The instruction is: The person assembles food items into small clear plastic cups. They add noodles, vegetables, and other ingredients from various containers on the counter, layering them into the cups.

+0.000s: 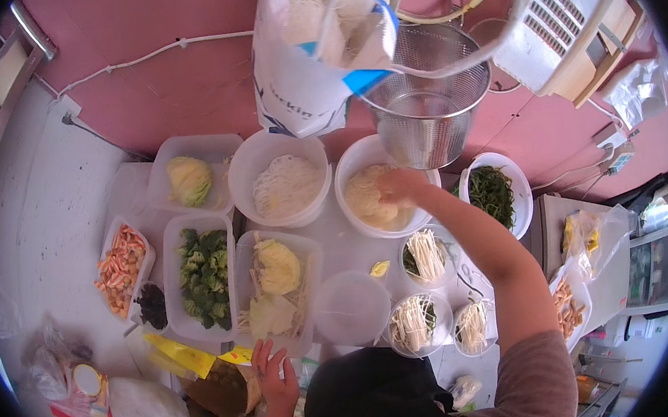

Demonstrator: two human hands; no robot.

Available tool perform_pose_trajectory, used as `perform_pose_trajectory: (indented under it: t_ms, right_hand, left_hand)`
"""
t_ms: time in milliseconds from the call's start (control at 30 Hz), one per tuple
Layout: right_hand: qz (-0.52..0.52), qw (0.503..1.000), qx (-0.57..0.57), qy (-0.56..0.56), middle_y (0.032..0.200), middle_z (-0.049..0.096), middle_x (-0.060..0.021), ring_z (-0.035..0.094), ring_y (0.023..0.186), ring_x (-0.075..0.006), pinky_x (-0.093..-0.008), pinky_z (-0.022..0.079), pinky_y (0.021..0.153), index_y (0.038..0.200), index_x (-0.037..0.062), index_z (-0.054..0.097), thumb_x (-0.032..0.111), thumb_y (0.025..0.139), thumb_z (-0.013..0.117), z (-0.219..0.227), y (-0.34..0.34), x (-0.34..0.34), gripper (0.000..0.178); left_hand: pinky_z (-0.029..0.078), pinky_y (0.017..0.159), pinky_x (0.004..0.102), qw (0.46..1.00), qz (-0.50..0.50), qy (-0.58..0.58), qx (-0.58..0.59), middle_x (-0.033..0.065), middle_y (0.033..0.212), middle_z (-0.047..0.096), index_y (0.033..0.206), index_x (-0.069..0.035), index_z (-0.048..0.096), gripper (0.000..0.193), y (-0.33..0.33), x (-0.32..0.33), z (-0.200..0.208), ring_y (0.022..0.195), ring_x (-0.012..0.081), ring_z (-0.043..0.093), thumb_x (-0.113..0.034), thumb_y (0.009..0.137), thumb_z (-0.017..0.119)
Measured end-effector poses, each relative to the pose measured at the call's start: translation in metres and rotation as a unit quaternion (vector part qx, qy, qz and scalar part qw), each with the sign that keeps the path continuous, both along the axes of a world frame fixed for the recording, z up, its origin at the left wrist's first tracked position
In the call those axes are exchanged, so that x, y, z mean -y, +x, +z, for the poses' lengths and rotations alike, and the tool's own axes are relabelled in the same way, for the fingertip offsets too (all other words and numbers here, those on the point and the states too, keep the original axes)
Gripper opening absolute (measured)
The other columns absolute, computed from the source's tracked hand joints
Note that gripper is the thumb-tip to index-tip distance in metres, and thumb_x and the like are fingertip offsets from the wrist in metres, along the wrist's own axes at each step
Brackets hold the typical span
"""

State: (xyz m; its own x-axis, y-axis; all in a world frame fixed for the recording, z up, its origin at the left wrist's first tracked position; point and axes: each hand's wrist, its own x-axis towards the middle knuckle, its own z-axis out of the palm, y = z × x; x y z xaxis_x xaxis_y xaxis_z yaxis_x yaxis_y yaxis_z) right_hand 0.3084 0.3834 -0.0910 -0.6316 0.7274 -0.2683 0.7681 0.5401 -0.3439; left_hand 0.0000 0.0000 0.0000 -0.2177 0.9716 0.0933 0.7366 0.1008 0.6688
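My right hand (pixel 400 187) reaches into a white bucket (pixel 348 211) of pale thin noodles (pixel 364 186). Its fingers are curled down against the noodles, the tips partly hidden. Near the lower edge my left hand (pixel 276 384) is open, fingers up and apart, beside the front of a clear container (pixel 314 278) with a cut cabbage (pixel 278 267) and pale shreds. To the left of my right hand, another white bucket (pixel 240 177) holds white noodles (pixel 288 185). Below it stand a round translucent tub (pixel 351 309) and bowls of enoki mushrooms (pixel 426 258).
A steel strainer basket (pixel 430 121) and a white sack (pixel 291 85) stand behind the buckets. Broccoli (pixel 205 279), crab sticks (pixel 122 259) and black fungus (pixel 152 306) are at left. A bucket of dark green strips (pixel 492 195) is at right. A yellow scrap (pixel 380 269) lies mid-table.
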Motion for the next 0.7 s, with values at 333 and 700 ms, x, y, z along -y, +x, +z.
perform_pose_trajectory:
  t_ms: [333, 700]
  right_hand:
    - [-0.129, 0.991, 0.030, -0.035, 0.089, 0.063, -0.0169, 0.061, 0.085, -0.0328, -0.0396, 0.050, 0.075, 0.111, 0.0092, 0.057, 0.014, 0.069, 0.064, 0.023, -0.024, 0.027, 0.044]
    - [-0.388, 0.524, -0.672, -0.351, 0.117, 0.054, -0.0097, 0.056, 0.102, -0.0163, -0.0254, 0.051, 0.075, 0.124, 0.0011, 0.044, 0.013, 0.095, 0.041, 0.132, 0.005, 0.128, 0.031]
  left_hand:
    - [0.033, 0.099, 0.0441, 0.997, -0.067, 0.039, 0.004, 0.0155, 0.121, 0.050, 0.097, -0.001, 0.059, 0.021, 0.020, -0.035, 0.014, 0.121, 0.0361, 0.040, 0.001, 0.076, 0.057]
    - [0.029, 0.105, 0.0385, 0.853, -0.169, -0.022, 0.493, 0.0121, 0.135, 0.039, 0.134, -0.004, 0.030, 0.048, 0.104, -0.171, 0.047, 0.124, 0.0245, 0.040, 0.000, 0.089, 0.047]
